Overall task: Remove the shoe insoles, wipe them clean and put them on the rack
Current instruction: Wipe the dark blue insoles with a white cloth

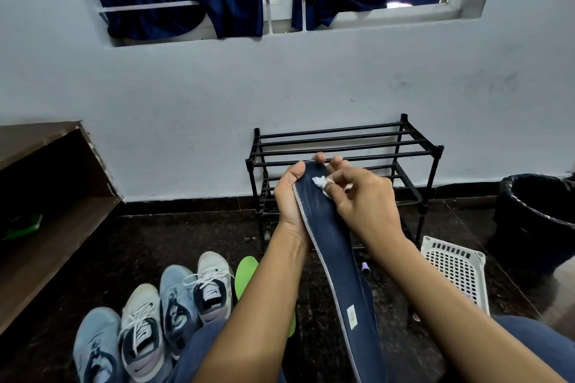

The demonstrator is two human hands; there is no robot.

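two bare forearms reach out from the bottom of the view over knees in blue cloth, and between them rises a long dark navy foam insole with a pale grey edge [329, 242], its heel end low by the lap and its toe end lifted away toward the wall. the left hand [289, 193] cradles the toe end from below and from the left, thumb along the edge and fingertips curling over the tip, so the insole is held in that hand. the right hand [364, 202] pinches a small crumpled white tissue wad [320, 182] and presses it on the insole's upper face near the toe. wiping looks to be the step in hand, with this insole not yet set down. the black metal two-tier shoe rack [342, 146] stands on the dark floor against the pale wall, straight beyond the toe. the insole's long axis points almost at it and crosses its bars, which run left to right, so the toe is the nearer end and the left hand seems best placed to carry it forward. a bright green insole [245, 274] lies on the floor left of the forearm, beside a row of four pale lace-up sneakers [149, 320]. a white perforated plastic basket [457, 267] and a black bin [541, 214] sit to the right.
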